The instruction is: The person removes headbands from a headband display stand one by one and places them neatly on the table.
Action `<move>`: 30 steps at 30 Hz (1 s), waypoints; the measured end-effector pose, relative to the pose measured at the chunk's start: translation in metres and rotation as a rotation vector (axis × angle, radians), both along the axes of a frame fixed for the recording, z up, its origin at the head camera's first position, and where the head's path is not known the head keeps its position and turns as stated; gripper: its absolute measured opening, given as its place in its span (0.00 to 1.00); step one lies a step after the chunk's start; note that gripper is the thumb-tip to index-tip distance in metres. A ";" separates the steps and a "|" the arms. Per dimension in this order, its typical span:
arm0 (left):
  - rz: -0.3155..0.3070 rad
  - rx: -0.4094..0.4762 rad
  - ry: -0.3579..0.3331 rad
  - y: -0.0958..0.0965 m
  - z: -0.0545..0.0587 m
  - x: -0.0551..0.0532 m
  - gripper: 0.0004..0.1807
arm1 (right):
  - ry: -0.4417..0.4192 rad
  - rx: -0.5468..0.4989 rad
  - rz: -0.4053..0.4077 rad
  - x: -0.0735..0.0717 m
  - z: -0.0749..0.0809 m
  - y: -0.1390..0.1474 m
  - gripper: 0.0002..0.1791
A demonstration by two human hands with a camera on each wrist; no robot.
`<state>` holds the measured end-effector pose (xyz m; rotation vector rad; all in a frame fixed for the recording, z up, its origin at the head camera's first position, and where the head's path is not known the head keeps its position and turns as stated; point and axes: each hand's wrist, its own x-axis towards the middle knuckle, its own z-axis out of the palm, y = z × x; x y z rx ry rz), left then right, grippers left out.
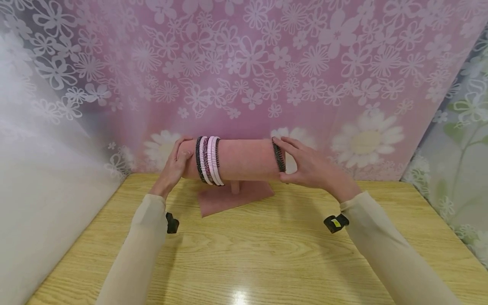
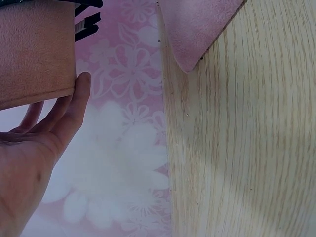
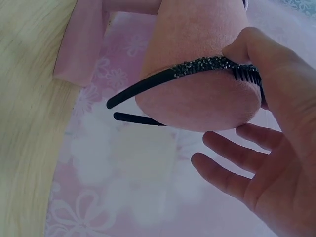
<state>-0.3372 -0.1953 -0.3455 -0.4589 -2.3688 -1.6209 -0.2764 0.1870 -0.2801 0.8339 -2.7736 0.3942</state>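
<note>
Cream sleeves (image 1: 131,254) cross the head view's foreground; the left hand (image 1: 176,163) grips one end of a pink roll (image 1: 248,159), the right hand (image 1: 314,165) pinches a dark headband (image 1: 279,156) at the other. Left wrist: fingers touch the roll. Right wrist: thumb on the headband, three fingers spread.

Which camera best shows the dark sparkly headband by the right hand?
The right wrist view: the headband appears large there, its glitter, comb teeth and both tips visible. The head view shows it small; I can't make it out in the left wrist view.
</note>
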 end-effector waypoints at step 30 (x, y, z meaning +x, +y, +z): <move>-0.004 0.002 -0.034 0.008 0.020 0.023 0.25 | 0.121 -0.539 0.046 0.022 -0.045 -0.001 0.30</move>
